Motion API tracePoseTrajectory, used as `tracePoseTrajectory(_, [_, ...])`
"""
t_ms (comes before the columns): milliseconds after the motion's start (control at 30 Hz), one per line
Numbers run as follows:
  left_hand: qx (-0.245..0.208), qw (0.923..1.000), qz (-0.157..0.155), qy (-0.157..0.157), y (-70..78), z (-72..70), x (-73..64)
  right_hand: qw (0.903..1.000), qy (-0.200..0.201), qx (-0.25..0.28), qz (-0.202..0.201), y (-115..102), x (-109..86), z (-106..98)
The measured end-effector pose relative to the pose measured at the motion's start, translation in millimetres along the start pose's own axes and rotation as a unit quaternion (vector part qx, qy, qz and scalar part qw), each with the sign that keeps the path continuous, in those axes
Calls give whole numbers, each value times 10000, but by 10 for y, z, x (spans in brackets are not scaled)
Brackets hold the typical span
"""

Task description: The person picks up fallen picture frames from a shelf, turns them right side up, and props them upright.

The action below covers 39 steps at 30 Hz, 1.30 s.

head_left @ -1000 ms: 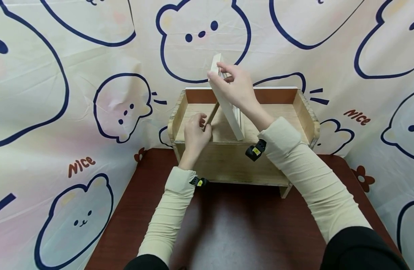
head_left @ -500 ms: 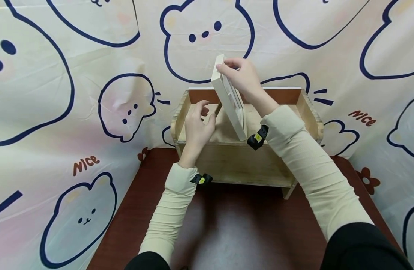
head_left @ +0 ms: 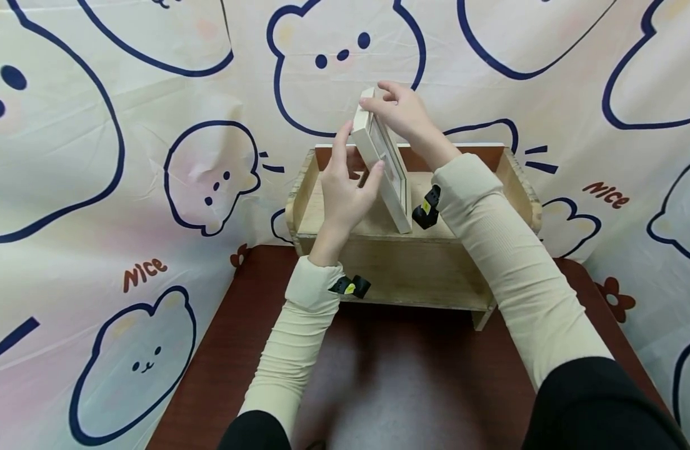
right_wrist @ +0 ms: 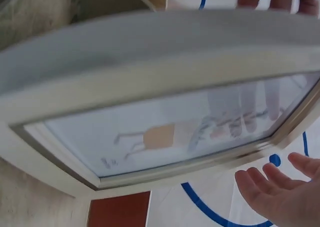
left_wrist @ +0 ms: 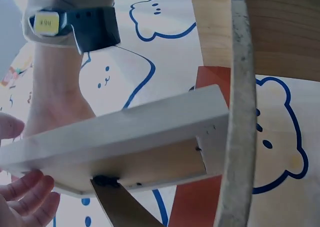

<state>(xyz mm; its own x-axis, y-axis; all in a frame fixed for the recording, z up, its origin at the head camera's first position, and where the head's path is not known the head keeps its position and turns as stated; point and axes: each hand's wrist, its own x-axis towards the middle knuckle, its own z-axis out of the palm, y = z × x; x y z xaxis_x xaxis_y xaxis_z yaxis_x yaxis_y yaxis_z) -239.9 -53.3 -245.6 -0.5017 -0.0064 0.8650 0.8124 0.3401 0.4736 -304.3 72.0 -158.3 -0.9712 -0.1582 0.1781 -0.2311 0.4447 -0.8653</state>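
Observation:
A white picture frame [head_left: 385,175] stands tilted on the upper board of a wooden shelf [head_left: 328,209], turned edge-on in the head view. Its glazed front shows a drawing [right_wrist: 165,132] in the right wrist view. In the left wrist view, a brown support leg [left_wrist: 122,207] juts from its back. My left hand [head_left: 345,187] spreads thumb and fingers beside the frame's left edge, its fingertips [left_wrist: 30,197] overlapping the back. Up at the frame's top corner is my right hand [head_left: 404,115], thumb right at the edge, other fingers loosely extended and apart from the glass.
The shelf has raised side panels [head_left: 516,187] and a reddish-brown back strip [head_left: 463,161]. It stands on a dark red table [head_left: 412,375], close to a cloth backdrop [head_left: 210,94] printed with cartoon bears.
My left hand has left the support leg and risen to the frame's left edge. My right hand's fingers have loosened and lifted at the top; the frame has turned slightly to show more of its front.

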Motion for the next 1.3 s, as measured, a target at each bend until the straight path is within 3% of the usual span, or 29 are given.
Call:
tracePoseTrajectory(233, [412,9989,-208,97,61,65,16,9986,-385,303,176,51,79,-37])
tracePoseTrajectory(467, [367,9987,-327,100,88,72,10,9965,-627,553,-90,116,92,-46])
tracePoseTrajectory(700, [292,9989,-337,108,81,57,21,9983,-433,323,-206,129,80,-50])
tracePoseTrajectory(1300, [284,9988,-381,-86,-15,21,117,9995,167,116,236,136,47,-92])
